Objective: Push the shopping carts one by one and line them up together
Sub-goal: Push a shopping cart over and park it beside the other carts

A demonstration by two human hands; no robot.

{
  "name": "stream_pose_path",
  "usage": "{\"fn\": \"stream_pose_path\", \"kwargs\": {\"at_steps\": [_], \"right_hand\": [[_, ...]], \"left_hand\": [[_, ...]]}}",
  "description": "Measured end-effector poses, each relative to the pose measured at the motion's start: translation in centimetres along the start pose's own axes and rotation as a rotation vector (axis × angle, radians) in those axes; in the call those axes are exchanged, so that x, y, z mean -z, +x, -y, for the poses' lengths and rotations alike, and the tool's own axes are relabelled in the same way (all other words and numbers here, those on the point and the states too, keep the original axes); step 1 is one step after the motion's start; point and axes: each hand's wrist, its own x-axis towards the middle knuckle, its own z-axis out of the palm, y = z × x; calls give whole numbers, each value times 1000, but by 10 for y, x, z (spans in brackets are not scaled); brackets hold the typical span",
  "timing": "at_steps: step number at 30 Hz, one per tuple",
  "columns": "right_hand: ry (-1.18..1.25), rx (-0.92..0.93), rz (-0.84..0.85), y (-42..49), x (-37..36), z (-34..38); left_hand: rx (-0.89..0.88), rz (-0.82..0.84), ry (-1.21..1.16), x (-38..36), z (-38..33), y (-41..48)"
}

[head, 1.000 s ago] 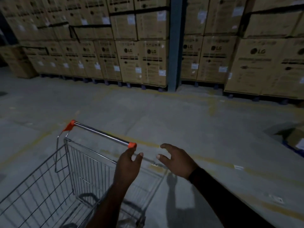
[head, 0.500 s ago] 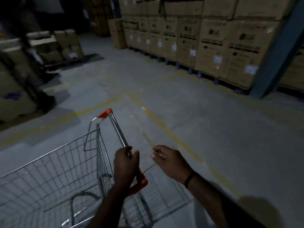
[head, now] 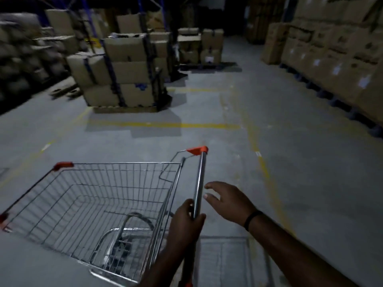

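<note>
Deep in a dim warehouse, a person handles a silver wire-mesh shopping cart point(head: 124, 163) on a grey concrete floor point(head: 290, 183). The left hand point(head: 185, 220) holds the cart's polished chrome handle bar point(head: 200, 179) near its closer end, its grip wrapped round the tube. The right hand point(head: 228, 201), with a black band point(head: 251, 219) at the wrist, hovers just beside the bar on its right, grip spread and holding nothing. Whether a fingertip touches the metal cannot be told.

The bar's long axis runs almost straight away from the person and ends in an orange plastic cap point(head: 196, 150). This puts the basket off to the left of both hands rather than ahead of them. The left hand alone has purchase. On that showing, the cart probably needs swinging round before it can be pushed squarely.

The smooth round tubing should suit a firm hold, and the open-grid basket, carrying no goods, looks light. Strapped brown cardboard boxes point(head: 124, 73) stand on a pallet beyond painted yellow floor lines point(head: 186, 125). No second cart is in view to line this one up against.
</note>
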Motion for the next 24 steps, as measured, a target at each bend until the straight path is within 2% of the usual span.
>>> {"fn": "stream_pose_path", "kwargs": {"at_steps": [5,8,11,15,18,24], "right_hand": [[-343,257,125,70,-4,-30],[-456,428,175,105,-12,-39],[-562,600,216,142,-21,-45],[-714,728,396,198,-19,-45],[-697,820,433,225,-15,-45],[-654,943,496,248,-17,-46]], "left_hand": [[84,-27,-10,-6,-3,32],[156,-32,52,-5,-6,44],[242,-22,16,-11,-10,56],[362,-104,189,-26,-28,63],[477,-214,251,-35,-47,62],[569,-359,534,-53,-68,72]]}}
